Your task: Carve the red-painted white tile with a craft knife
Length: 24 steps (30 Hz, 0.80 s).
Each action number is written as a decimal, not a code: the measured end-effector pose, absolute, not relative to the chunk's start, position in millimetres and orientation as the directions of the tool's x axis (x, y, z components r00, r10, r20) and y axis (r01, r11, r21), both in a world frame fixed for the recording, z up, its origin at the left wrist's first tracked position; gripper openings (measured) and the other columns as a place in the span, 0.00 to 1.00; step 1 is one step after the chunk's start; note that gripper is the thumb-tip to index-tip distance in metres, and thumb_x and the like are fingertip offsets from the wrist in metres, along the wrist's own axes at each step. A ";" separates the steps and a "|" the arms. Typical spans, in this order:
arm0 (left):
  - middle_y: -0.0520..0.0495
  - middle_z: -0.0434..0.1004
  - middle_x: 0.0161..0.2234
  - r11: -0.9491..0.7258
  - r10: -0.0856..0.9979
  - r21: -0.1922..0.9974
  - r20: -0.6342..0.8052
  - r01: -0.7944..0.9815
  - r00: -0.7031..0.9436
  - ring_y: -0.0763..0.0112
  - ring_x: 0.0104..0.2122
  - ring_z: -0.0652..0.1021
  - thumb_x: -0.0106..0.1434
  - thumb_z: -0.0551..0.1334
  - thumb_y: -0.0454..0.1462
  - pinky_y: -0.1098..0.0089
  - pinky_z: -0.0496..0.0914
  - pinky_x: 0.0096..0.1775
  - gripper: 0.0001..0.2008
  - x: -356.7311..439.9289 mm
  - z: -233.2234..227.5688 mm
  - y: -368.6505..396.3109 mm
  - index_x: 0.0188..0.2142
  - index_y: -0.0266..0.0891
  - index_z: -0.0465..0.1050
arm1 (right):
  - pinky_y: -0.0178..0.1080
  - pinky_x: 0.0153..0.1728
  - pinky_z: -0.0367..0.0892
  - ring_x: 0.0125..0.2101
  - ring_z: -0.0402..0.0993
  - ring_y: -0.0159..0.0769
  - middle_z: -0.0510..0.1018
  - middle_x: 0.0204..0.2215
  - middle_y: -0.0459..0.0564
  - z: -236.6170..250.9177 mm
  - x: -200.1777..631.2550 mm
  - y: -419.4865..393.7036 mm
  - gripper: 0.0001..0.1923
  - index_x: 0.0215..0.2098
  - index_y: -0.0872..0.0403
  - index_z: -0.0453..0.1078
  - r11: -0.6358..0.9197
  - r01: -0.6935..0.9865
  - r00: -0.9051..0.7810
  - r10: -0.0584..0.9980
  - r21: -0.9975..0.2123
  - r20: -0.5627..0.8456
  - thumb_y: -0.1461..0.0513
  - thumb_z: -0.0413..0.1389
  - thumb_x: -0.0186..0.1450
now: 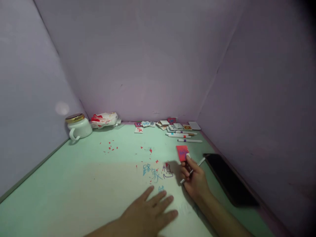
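A white pen [193, 170] is gripped in the right hand [195, 179] beside a red card [182, 152], near written characters [158, 172]. The left hand [148, 214] is laid flat, open, steadying the table [74, 177].

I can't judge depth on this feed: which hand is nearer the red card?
Right. The right hand has its fingertips at the red card, a white pen also in its grip. The left hand lies flat on the table, well short of it.
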<state>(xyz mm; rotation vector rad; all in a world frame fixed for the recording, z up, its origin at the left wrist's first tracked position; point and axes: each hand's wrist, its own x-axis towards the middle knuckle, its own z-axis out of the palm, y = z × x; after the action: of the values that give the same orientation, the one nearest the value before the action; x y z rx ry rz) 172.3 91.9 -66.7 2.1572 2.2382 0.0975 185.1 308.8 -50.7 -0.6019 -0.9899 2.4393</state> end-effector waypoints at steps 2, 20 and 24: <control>0.46 0.50 0.66 0.266 0.960 0.090 -0.113 0.960 -0.256 0.58 0.64 0.59 0.70 0.47 0.51 0.50 0.55 0.61 0.27 154.4 -48.5 86.7 0.66 0.49 0.50 | 0.24 0.09 0.45 0.10 0.51 0.17 0.68 0.15 0.37 -51.9 185.8 305.9 0.22 0.22 0.54 0.63 -0.653 -0.238 -0.783 0.567 -0.719 -0.256 0.53 0.70 0.42; 0.46 0.49 0.67 0.542 0.840 0.025 -0.022 0.840 -0.542 0.63 0.66 0.53 0.71 0.41 0.52 0.54 0.49 0.63 0.29 173.2 -52.5 194.4 0.66 0.44 0.49 | 0.28 0.10 0.47 0.10 0.52 0.22 0.59 0.11 0.34 -58.5 189.7 316.0 0.19 0.21 0.51 0.57 -0.482 -0.323 -0.515 0.812 -0.815 -0.276 0.50 0.53 0.62; 0.51 0.53 0.66 0.582 0.813 -0.007 -0.017 0.813 -0.582 0.65 0.65 0.57 0.71 0.41 0.51 0.54 0.52 0.61 0.25 128.8 -52.6 150.1 0.65 0.52 0.51 | 0.29 0.11 0.46 0.10 0.52 0.23 0.60 0.10 0.35 -58.8 188.5 314.1 0.17 0.20 0.51 0.58 -0.461 -0.294 -0.506 0.818 -0.837 -0.272 0.51 0.54 0.60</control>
<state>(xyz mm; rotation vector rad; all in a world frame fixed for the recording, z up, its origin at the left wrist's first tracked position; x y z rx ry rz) 128.8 150.1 -52.6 1.4303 2.7834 -0.0226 188.5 314.1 -58.8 -0.8954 -0.9759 2.0174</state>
